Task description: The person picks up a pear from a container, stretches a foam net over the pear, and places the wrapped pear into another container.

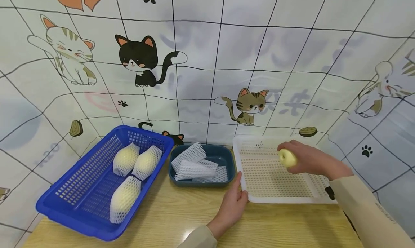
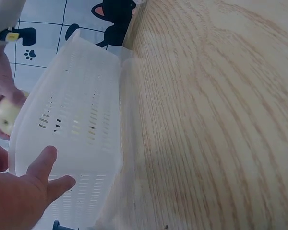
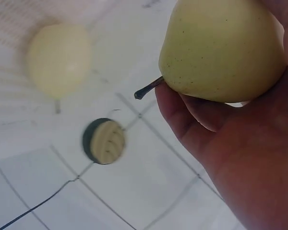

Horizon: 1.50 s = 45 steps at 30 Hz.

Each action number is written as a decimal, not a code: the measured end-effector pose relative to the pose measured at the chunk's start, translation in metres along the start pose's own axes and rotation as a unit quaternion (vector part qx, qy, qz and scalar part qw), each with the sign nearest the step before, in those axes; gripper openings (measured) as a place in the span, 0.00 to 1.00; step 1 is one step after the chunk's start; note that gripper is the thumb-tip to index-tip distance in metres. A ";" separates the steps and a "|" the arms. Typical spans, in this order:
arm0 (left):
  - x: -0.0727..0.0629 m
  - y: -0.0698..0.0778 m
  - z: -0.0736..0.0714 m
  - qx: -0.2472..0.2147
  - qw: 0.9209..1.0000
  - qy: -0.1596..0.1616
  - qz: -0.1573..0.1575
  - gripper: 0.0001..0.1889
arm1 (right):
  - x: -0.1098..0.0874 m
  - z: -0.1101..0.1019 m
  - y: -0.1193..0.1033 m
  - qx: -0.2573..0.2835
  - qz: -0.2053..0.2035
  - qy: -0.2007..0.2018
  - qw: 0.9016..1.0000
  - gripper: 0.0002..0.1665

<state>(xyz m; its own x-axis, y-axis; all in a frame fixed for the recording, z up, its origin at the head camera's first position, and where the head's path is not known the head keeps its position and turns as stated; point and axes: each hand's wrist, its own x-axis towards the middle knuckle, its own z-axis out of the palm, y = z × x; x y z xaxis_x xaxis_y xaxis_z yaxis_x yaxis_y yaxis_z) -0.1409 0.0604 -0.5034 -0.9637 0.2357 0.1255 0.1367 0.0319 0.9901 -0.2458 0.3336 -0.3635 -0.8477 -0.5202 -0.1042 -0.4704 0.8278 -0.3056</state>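
In my right hand (image 1: 303, 158) I grip a bare pale yellow-green pear (image 1: 287, 158) above the white slotted basket (image 1: 293, 200). The pear's dark stem (image 3: 148, 88) points away from the palm in the right wrist view. My left hand (image 1: 231, 203) holds the basket's front left corner. Seen from the left wrist, one digit reaches past the rim, while other fingers (image 2: 44, 162) spread along the outer wall. A second pear (image 3: 60, 60) appears blurred against the basket in the right wrist view; the right arm hides that part in the head view.
At the left, a blue basket (image 1: 48, 206) contains three round yellowish fruits (image 1: 125, 199) in white foam nets. Between the two baskets stands a dark teal basin (image 1: 223, 152) with several loose foam nets (image 1: 196, 170). A cat-patterned sheet (image 1: 201, 60) rises behind the wooden table (image 1: 259, 226).
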 end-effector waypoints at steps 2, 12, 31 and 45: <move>-0.001 0.000 -0.001 -0.006 1.000 0.002 0.002 0.34 | -0.004 0.000 -0.007 -0.005 -0.025 0.028 0.999 0.39; -0.001 0.000 -0.003 0.002 1.000 0.008 0.006 0.35 | -0.040 0.012 -0.057 -0.028 -0.084 0.144 0.986 0.39; -0.028 0.028 -0.076 -0.047 0.998 0.040 0.032 0.23 | -0.073 0.048 -0.118 -0.042 -0.168 0.257 0.951 0.52; -0.056 0.022 -0.137 -0.031 0.993 0.109 0.040 0.20 | -0.066 0.093 -0.144 0.053 -0.234 0.230 0.943 0.46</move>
<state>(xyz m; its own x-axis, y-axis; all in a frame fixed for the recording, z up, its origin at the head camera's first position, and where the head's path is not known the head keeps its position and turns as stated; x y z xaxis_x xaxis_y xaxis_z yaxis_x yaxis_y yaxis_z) -0.1156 -0.0853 -0.4796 -0.9780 0.0192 0.2077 0.2068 -0.0396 0.9776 -0.0992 0.2289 -0.4003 -0.5818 -0.6565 0.4802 -0.8127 0.4923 -0.3116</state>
